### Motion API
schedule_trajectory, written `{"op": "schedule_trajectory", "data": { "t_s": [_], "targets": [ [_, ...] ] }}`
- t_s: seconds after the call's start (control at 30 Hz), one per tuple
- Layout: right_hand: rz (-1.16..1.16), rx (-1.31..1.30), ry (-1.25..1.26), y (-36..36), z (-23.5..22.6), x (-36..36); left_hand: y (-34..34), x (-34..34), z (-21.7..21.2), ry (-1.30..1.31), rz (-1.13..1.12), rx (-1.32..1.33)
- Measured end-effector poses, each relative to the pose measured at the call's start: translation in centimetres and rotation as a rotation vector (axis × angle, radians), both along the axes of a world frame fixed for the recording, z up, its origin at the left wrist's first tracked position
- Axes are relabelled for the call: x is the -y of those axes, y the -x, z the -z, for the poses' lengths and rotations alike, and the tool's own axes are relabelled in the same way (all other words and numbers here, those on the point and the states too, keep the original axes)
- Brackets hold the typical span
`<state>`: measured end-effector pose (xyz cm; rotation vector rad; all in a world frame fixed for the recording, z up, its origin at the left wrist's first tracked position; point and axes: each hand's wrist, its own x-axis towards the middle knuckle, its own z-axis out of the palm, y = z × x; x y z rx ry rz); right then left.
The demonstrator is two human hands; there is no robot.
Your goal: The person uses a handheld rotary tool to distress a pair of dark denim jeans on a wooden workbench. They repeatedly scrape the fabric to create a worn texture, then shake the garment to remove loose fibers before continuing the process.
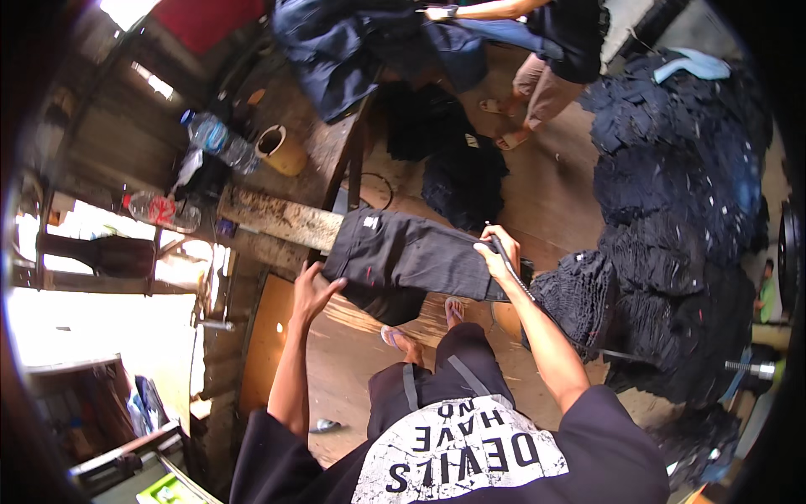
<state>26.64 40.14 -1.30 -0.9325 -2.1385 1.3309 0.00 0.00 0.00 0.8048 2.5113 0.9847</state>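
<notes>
A folded pair of dark trousers (428, 248) is stretched between my two hands at waist height. My left hand (315, 291) is closed on the wide end, at its lower left corner. My right hand (501, 252) grips the narrow leg end, and a thin dark stick (514, 270), its kind unclear, is also in that hand and runs back along the wrist. A small white tag and a red mark show on the cloth. Behind the wide end, a worn wooden board (277, 216) juts out from the left, partly hidden by the trousers.
Tall bundles of dark garments (672, 193) are piled at the right. More dark cloth (462, 181) lies on the floor ahead. A co-worker (546, 76) stands beyond, at a table heaped with dark garments (323, 59). A water bottle (220, 141) and a yellowish cup (281, 151) are at the left.
</notes>
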Motion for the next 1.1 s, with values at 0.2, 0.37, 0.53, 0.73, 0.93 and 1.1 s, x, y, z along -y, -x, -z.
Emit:
{"op": "schedule_trajectory", "data": {
  "t_s": [0.2, 0.37, 0.53, 0.73, 0.93, 1.1],
  "targets": [
    [-0.044, -0.022, 0.004, -7.3, 0.4, -6.4, -6.7, -6.2, -3.6, -0.132, -0.011, -0.171],
    [0.148, 0.116, -0.432, -13.7, -1.0, -19.6, -19.9, -22.4, 0.7, -0.257, -0.049, -0.133],
    [0.205, -0.217, -0.657, -5.6, -2.4, -18.0, -22.6, -28.7, -0.2, -0.113, -0.397, -0.004],
    [-0.382, -0.291, -0.348, -3.9, -2.4, 0.3, -18.8, -25.8, 1.0, -0.126, -0.238, -0.232],
    [-0.045, -0.036, -0.273, -10.6, -2.5, -0.2, -20.8, -28.6, 2.0, -0.075, -0.16, -0.098],
    [-0.373, -0.106, -0.42, -6.8, 0.0, 1.5, -17.5, -26.2, 1.0, -0.183, -0.157, -0.171]
  ]
}}
